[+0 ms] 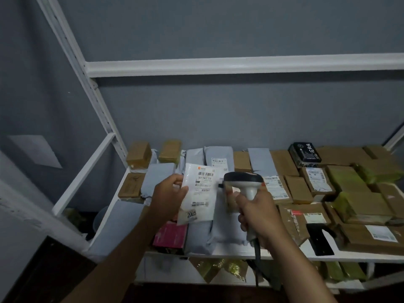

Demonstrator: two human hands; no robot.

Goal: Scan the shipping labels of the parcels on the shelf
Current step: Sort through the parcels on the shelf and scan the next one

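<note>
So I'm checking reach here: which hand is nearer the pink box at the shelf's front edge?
Left. The left hand holds the white parcel just above the pink box; the right hand grips the scanner farther right.

White parcel (200, 193) above shelf (229, 252), scanner (243, 182) just right of it, boxes (349, 193) farther right

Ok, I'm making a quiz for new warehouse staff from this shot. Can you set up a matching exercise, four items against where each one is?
Items:
1. white parcel
2. barcode scanner
3. pink box
4. black box

Places:
A. back of the shelf, right of centre
B. held in the right hand
C. front of the shelf, under the left forearm
D. held in the left hand

Pairs: 1-D, 2-B, 3-C, 4-A
</note>
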